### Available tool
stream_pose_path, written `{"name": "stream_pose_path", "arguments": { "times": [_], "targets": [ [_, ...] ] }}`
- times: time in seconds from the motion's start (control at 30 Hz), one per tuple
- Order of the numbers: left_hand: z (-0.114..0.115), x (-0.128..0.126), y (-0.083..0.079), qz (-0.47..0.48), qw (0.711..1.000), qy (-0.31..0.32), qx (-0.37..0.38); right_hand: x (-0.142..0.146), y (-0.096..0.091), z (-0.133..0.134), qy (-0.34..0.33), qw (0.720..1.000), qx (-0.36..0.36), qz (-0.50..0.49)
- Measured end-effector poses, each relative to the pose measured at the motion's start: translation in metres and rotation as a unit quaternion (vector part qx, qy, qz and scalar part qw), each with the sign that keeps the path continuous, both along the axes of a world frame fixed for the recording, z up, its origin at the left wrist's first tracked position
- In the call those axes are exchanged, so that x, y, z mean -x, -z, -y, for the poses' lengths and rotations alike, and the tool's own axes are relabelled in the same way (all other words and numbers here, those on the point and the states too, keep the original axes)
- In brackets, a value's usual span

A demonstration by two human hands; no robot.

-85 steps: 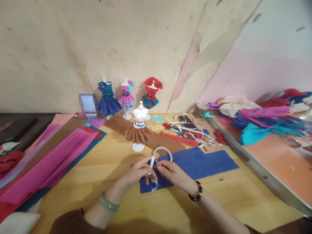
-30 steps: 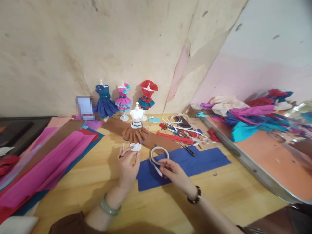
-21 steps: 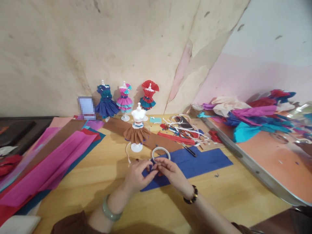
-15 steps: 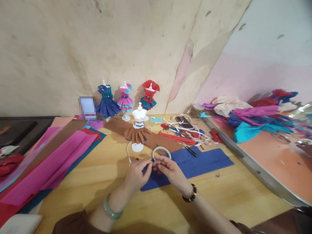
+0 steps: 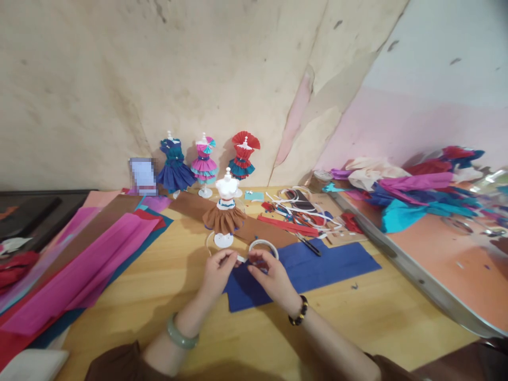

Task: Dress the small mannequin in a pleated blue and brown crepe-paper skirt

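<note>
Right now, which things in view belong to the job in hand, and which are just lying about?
Seemingly in use:
white tape strip, pinched in the left hand
tape roll, at the right hand
blue sheet, under the right hand
brown-skirted dress form, just beyond

Seemingly lying about:
blue-dressed form
pink-dressed form
red-topped form
red strip
black-handled tool
magenta sheet

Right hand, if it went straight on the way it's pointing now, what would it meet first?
Probably the short white strip held by the left hand, just ahead of the right hand. Depth is unclear from this single view, so it might pass above or below.
</note>
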State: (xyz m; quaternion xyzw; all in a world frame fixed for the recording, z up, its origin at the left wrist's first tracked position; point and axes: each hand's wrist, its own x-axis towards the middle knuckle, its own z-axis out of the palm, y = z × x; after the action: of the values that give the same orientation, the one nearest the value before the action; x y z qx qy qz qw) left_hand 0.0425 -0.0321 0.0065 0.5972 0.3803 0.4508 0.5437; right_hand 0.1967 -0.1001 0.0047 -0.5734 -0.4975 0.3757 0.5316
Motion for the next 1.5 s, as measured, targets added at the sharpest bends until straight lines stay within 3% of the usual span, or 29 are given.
{"name": "stream_pose_path", "arguments": {
  "times": [0.2, 0.5, 0.83, 1.27, 1.5],
  "targets": [
    [-0.002, 0.000, 0.003, 0.044, 0.997, 0.012, 0.069, 0.010, 0.004, -0.010, 0.021, 0.999, -0.031, 0.034],
    [-0.004, 0.001, 0.007, 0.065, 0.994, 0.010, 0.093, 0.006, 0.012, -0.015, 0.015, 0.999, -0.041, 0.031],
    [-0.001, 0.001, -0.004, 0.032, 0.998, 0.022, 0.048, -0.002, 0.009, -0.014, 0.032, 0.996, -0.048, 0.071],
    [0.003, 0.000, -0.008, -0.010, 0.994, 0.095, 0.046, 0.001, -0.001, -0.010, 0.041, 0.990, -0.067, 0.113],
    [0.001, 0.000, -0.006, -0.026, 0.995, 0.094, 0.028, -0.001, 0.000, -0.009, 0.041, 0.989, -0.072, 0.120]
  ]
}}
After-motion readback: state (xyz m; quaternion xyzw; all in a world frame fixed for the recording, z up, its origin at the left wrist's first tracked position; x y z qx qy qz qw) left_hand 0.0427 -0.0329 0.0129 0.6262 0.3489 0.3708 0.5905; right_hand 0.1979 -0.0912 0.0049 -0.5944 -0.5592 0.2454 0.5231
